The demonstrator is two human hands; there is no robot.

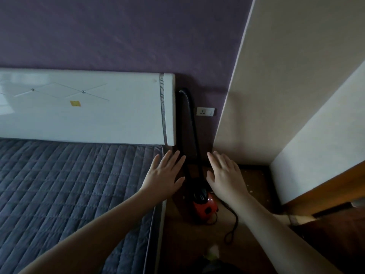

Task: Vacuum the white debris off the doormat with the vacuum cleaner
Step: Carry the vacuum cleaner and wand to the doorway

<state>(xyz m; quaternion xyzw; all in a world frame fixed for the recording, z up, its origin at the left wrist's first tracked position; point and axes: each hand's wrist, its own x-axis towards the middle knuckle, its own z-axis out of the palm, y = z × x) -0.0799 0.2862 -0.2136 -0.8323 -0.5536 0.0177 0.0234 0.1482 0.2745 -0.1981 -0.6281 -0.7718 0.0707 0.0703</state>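
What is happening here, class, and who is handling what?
A person stretches both hands out, fingers straight, holding nothing. The left hand hovers over the edge of the grey quilted bed; the right hand hovers over the floor gap. Between and below them stands a small red and black vacuum cleaner, its black hose running up beside the glossy white headboard. White specks dot the dark brown doormat. Vacuuming has not begun.

vacuum cleaner [205, 205] red, black hose | bed cover [69, 184] grey quilted | wall [118, 32] purple | headboard [88, 107] white
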